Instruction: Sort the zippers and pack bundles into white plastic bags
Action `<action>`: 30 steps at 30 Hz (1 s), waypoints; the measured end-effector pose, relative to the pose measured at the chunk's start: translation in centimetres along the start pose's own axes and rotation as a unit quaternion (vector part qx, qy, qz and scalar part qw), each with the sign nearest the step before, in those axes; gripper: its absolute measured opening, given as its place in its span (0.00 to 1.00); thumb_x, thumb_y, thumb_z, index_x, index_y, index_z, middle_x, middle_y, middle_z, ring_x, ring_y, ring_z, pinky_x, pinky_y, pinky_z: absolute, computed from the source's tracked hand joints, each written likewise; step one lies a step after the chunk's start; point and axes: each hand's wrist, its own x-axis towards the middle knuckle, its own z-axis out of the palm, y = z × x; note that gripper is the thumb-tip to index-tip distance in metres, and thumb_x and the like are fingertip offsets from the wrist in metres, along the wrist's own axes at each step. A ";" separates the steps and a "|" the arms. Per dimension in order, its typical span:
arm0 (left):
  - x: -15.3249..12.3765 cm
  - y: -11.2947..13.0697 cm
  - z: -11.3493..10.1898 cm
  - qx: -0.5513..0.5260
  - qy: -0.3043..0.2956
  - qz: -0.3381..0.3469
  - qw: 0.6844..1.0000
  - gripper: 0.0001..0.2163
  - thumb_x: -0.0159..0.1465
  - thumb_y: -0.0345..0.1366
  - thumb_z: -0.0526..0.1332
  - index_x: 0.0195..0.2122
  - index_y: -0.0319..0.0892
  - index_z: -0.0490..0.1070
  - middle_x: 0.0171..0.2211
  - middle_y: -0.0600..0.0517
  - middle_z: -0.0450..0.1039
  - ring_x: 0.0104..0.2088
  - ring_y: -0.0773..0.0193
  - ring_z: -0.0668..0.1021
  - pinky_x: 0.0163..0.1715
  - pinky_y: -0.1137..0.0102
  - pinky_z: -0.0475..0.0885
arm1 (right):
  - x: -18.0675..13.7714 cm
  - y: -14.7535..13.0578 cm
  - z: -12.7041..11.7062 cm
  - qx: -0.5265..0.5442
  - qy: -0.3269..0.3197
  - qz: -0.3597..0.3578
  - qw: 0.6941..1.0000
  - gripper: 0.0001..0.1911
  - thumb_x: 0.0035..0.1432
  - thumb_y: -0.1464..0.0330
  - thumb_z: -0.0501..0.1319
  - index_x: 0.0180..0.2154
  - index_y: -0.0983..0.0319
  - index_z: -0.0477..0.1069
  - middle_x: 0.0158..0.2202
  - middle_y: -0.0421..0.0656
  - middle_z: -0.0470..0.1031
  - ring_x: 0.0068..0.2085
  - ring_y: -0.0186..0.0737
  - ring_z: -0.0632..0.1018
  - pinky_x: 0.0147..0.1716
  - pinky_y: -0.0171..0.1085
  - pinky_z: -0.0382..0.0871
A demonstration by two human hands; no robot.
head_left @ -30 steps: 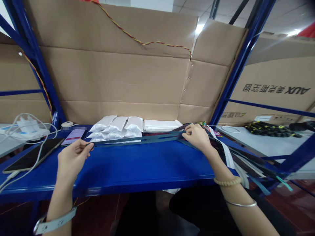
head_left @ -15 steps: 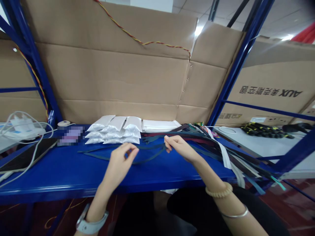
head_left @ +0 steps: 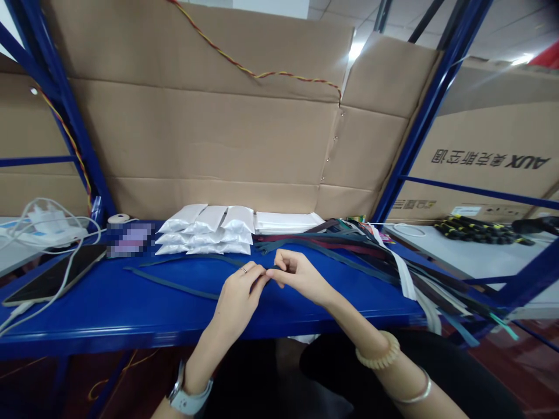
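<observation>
The left hand and right hand sit close together, both pinching a dark zipper tape at about the middle of the blue surface, nearer its front edge. The tape trails left from the hands. A pile of zippers spreads off the right edge, and white padded packets are stacked along the back edge.

Only real readable thing here is the upside-down "AUX" with the Chinese 奥克斯空调 next to it, printed in black on the big cardboard carton at right. Lower down on that carton there's a white sticker and a dark printed block, both too small to read.
</observation>
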 end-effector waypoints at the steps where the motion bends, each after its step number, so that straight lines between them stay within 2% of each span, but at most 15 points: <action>1: 0.0 -0.1 0.1 0.017 -0.003 0.005 1.000 0.12 0.69 0.35 0.50 0.32 0.43 0.70 0.32 0.53 0.69 0.33 0.66 0.72 0.35 0.72 0.64 | 0.0 0.0 0.0 0.013 0.000 0.001 1.000 0.16 0.56 0.62 0.63 0.29 0.60 0.55 0.20 0.33 0.61 0.23 0.29 0.65 0.25 0.31 0.57; 4: -0.1 -0.3 0.1 0.083 -0.014 0.021 0.996 0.11 0.69 0.35 0.51 0.34 0.44 0.71 0.35 0.52 0.71 0.37 0.65 0.73 0.36 0.72 0.65 | 0.0 -0.1 -0.2 0.004 -0.010 0.002 1.000 0.13 0.58 0.64 0.61 0.34 0.59 0.56 0.21 0.32 0.61 0.23 0.30 0.65 0.26 0.31 0.58; 9: 0.0 -0.5 -0.3 0.184 -0.034 0.049 0.981 0.11 0.69 0.36 0.51 0.34 0.44 0.70 0.35 0.53 0.72 0.39 0.64 0.74 0.34 0.72 0.64 | 0.0 -0.1 -0.9 -0.046 -0.016 0.006 0.999 0.12 0.58 0.65 0.60 0.36 0.59 0.56 0.22 0.32 0.62 0.23 0.29 0.64 0.25 0.31 0.59; 14: 0.2 -1.4 -1.9 0.211 -0.039 0.012 0.977 0.12 0.70 0.37 0.49 0.34 0.45 0.70 0.35 0.55 0.73 0.40 0.64 0.74 0.33 0.72 0.64 | 0.1 -0.9 -3.0 -0.060 0.051 0.004 0.997 0.13 0.57 0.64 0.61 0.36 0.59 0.56 0.20 0.31 0.61 0.21 0.29 0.64 0.23 0.30 0.56; 17: 0.2 -2.3 -3.4 0.206 -0.019 -0.017 0.978 0.11 0.69 0.39 0.50 0.34 0.46 0.70 0.36 0.55 0.73 0.41 0.64 0.74 0.35 0.72 0.64 | -0.4 -2.3 -5.6 -0.076 0.107 0.002 0.991 0.14 0.55 0.64 0.62 0.35 0.59 0.56 0.19 0.31 0.62 0.21 0.30 0.66 0.23 0.30 0.56; 20: 0.2 -3.4 -5.2 0.202 -0.003 -0.048 0.978 0.11 0.69 0.40 0.50 0.34 0.47 0.70 0.38 0.56 0.74 0.42 0.63 0.74 0.36 0.72 0.64 | -1.8 -4.1 -9.2 -0.115 0.181 0.004 0.977 0.16 0.52 0.63 0.64 0.35 0.58 0.57 0.20 0.33 0.65 0.22 0.30 0.68 0.23 0.31 0.58; 26: -0.3 -5.4 -8.3 0.218 -0.036 -0.094 0.971 0.13 0.67 0.43 0.50 0.33 0.48 0.72 0.38 0.56 0.75 0.40 0.61 0.75 0.33 0.72 0.64 | -5.9 -5.9 -16.4 -0.178 0.371 0.026 0.911 0.21 0.44 0.62 0.68 0.36 0.58 0.60 0.18 0.36 0.68 0.21 0.34 0.69 0.22 0.33 0.60; 30: -0.5 -5.7 -9.0 0.215 -0.050 -0.100 0.970 0.13 0.66 0.44 0.50 0.34 0.48 0.73 0.38 0.55 0.75 0.40 0.60 0.76 0.31 0.72 0.64 | -7.6 -5.7 -18.6 -0.237 0.399 0.052 0.885 0.19 0.44 0.62 0.67 0.35 0.57 0.60 0.16 0.39 0.68 0.20 0.36 0.69 0.22 0.36 0.60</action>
